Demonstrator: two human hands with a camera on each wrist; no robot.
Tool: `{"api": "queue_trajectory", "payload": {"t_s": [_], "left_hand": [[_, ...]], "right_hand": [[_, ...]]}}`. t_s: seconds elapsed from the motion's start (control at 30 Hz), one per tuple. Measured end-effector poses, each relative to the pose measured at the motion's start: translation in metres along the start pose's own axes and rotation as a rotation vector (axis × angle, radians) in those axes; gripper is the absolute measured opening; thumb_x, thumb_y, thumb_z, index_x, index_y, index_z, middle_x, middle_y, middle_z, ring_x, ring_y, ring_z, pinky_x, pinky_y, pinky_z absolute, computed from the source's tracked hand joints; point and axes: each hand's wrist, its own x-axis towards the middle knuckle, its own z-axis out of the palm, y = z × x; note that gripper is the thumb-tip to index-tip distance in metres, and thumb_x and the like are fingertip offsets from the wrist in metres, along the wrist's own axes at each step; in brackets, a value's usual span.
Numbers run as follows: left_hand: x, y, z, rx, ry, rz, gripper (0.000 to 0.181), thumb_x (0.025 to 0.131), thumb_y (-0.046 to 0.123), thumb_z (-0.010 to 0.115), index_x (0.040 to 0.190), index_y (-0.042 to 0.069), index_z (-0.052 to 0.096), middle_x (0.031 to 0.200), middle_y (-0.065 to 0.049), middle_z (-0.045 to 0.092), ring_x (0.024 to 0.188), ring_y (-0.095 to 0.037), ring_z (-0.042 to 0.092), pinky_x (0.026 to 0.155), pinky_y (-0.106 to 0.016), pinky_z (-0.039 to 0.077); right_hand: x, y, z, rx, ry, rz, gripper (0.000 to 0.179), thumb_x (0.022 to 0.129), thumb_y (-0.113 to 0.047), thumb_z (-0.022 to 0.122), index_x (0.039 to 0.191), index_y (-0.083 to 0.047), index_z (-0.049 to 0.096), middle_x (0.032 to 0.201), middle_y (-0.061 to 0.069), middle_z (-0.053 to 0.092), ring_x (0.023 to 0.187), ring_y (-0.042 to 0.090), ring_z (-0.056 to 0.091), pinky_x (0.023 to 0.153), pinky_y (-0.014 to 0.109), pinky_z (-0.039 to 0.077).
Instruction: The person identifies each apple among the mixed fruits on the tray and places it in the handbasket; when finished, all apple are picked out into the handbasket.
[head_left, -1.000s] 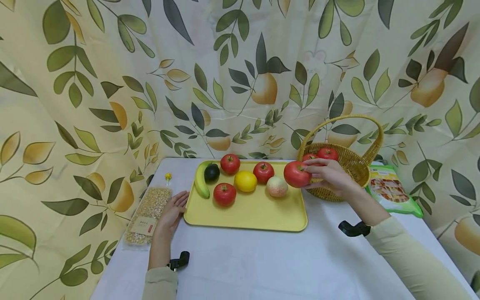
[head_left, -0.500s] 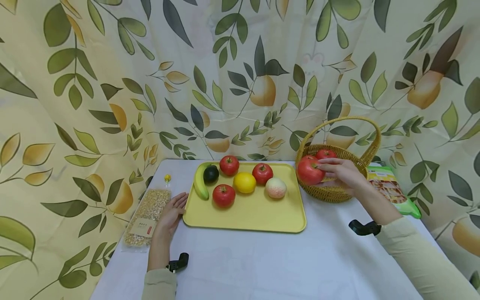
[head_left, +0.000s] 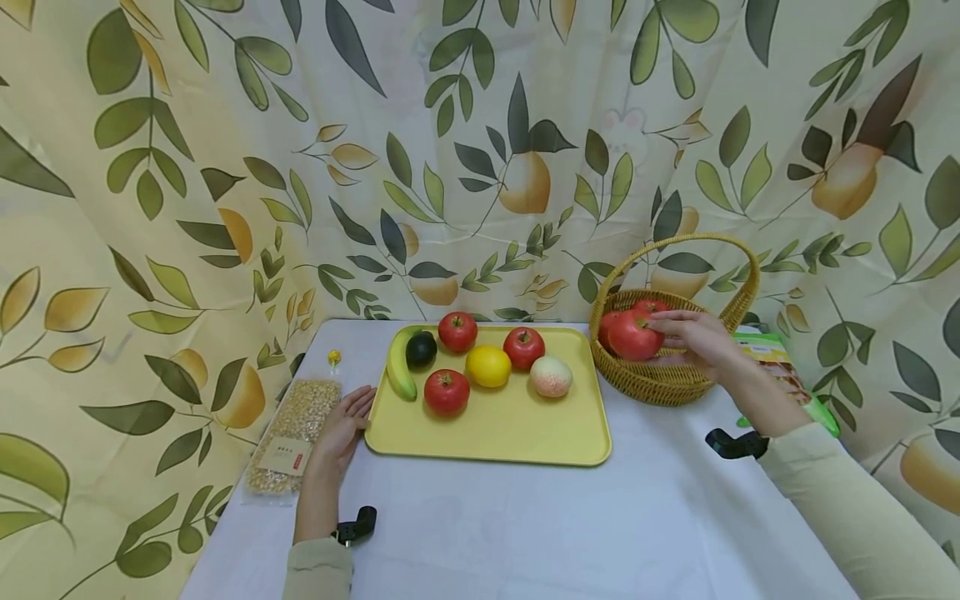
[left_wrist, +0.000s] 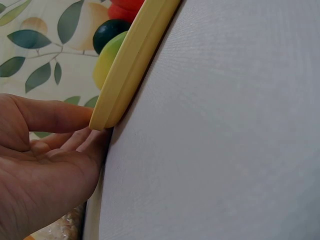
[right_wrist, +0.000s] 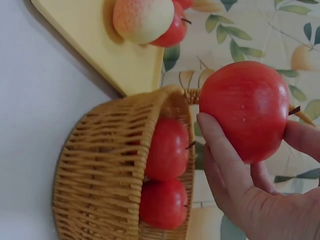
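Observation:
My right hand holds a glossy red apple by its side, over the near left rim of the wicker basket. In the right wrist view, thumb and fingers hold this apple above the basket's opening, with two more red apples inside. At far left, my left hand grips the left edge of the yellow tray; in the left wrist view the thumb lies at the tray's rim with the other fingers tucked by its underside.
The tray bears a banana, a dark avocado, a lemon, a pale peach and red apples. A bag of corn kernels lies left, a green food packet right. The basket's handle arches high.
My right hand has carried the apple rightward, from above the tray's right edge to over the basket. The left hand stays at the tray's edge.

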Motion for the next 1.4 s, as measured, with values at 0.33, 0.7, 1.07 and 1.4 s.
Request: {"api": "queue_trajectory", "payload": {"t_s": [0.33, 0.7, 1.07, 1.4], "left_hand": [[-0.001, 0.002, 0.002, -0.003, 0.001, -0.003, 0.076, 0.089, -0.025, 0.037, 0.161, -0.002, 0.029, 0.166, -0.021, 0.033, 0.155, -0.032, 0.031, 0.127, -0.043, 0.026], [-0.003, 0.003, 0.002, 0.005, -0.002, 0.007, 0.075, 0.090, -0.025, 0.035, 0.161, -0.003, 0.028, 0.166, -0.022, 0.032, 0.155, -0.032, 0.030, 0.127, -0.043, 0.026], [-0.003, 0.002, 0.002, 0.007, 0.000, -0.001, 0.075, 0.091, -0.025, 0.035, 0.162, -0.002, 0.028, 0.167, -0.021, 0.032, 0.155, -0.032, 0.030, 0.127, -0.042, 0.026], [-0.002, 0.000, 0.000, 0.017, -0.002, -0.006, 0.074, 0.093, -0.023, 0.035, 0.163, -0.001, 0.027, 0.167, -0.021, 0.030, 0.156, -0.032, 0.028, 0.127, -0.043, 0.024]], "right_hand": [[0.016, 0.001, -0.021, 0.009, 0.020, 0.045, 0.048, 0.106, -0.023, 0.060, 0.148, -0.003, 0.049, 0.162, 0.024, 0.025, 0.112, 0.023, 0.062, 0.101, 0.053, 0.054], [0.018, -0.006, -0.040, 0.037, 0.077, 0.051, 0.008, 0.103, -0.019, 0.064, 0.099, -0.020, 0.071, 0.134, 0.016, 0.044, 0.094, 0.015, 0.066, 0.099, 0.053, 0.055], [0.027, -0.006, -0.052, -0.031, 0.163, 0.061, 0.031, 0.104, -0.021, 0.062, 0.129, -0.004, 0.056, 0.144, 0.022, 0.039, 0.089, 0.014, 0.066, 0.098, 0.052, 0.056], [0.034, 0.005, -0.066, -0.058, 0.202, 0.094, 0.045, 0.103, -0.023, 0.064, 0.134, 0.002, 0.044, 0.137, 0.022, 0.040, 0.086, 0.015, 0.066, 0.097, 0.052, 0.057]]}}
